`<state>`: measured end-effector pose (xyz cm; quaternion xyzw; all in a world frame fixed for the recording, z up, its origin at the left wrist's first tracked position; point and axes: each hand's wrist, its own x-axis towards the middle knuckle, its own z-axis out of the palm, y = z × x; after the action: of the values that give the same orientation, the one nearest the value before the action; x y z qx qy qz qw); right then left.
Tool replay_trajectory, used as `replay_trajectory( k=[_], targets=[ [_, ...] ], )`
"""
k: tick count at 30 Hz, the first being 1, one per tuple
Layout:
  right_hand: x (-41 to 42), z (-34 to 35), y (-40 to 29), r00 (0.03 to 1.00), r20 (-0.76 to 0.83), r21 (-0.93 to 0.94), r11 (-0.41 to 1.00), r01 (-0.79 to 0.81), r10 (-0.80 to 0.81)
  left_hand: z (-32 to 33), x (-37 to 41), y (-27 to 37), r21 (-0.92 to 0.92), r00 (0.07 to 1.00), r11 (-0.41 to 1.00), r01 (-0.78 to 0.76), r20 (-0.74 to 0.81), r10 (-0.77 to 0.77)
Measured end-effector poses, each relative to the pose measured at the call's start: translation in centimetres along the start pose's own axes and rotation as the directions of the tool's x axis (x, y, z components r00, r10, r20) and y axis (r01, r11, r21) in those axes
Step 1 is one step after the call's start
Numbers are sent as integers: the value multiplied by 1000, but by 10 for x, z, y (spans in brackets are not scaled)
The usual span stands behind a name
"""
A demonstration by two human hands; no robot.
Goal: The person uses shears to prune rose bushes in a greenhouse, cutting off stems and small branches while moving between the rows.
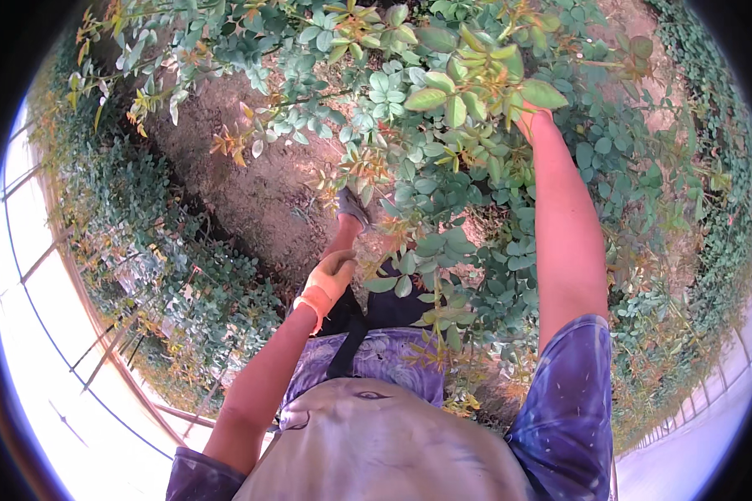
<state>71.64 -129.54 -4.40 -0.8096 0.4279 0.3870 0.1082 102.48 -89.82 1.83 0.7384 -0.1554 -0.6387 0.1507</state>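
Note:
My left hand [329,280], in a pale orange-yellow glove, hangs low in front of my legs with its fingers curled. Nothing can be seen in it, though the palm is turned away. My right arm reaches forward into a rose bush [442,188] with green leaves and reddish young shoots. Of my right hand [529,118], only the wrist side shows; a leafy rose shoot [470,81] covers its fingers, so any grip is hidden. A leafy stem [437,294] of the bush stands close before my waist.
Bare soil [244,181] lies between the bush and another row of leafy plants [156,219] on the left. My shoe [353,210] is on that soil. More foliage [724,156] lines the right side. Thin bars [44,253] cross a bright area at far left.

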Motion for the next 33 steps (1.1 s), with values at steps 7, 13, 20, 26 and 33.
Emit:
replay_trajectory(
  k=[7, 13, 20, 26, 33],
  targets=[
    [49, 77, 30, 990, -65, -198, 974, 110, -125, 26, -5, 36, -56, 1000, 998, -15, -14, 14],
    [147, 192, 173, 946, -46, 247, 914, 321, -319, 9, 5, 29, -178, 1000, 984, -26, -4, 26],
    [67, 59, 77, 931, -161, 903, 429, 5, 328, -29, 10, -12, -216, 997, 976, 5, -75, -22],
    [-19, -25, 60, 971, -99, 993, 83, 83, 215, -43, 11, 0, -169, 995, 980, -102, -1, 103],
    [-40, -23, 26, 922, -39, 205, 906, -371, 386, -30, -35, 182, -239, 876, 889, -391, 201, 439]
  ],
)
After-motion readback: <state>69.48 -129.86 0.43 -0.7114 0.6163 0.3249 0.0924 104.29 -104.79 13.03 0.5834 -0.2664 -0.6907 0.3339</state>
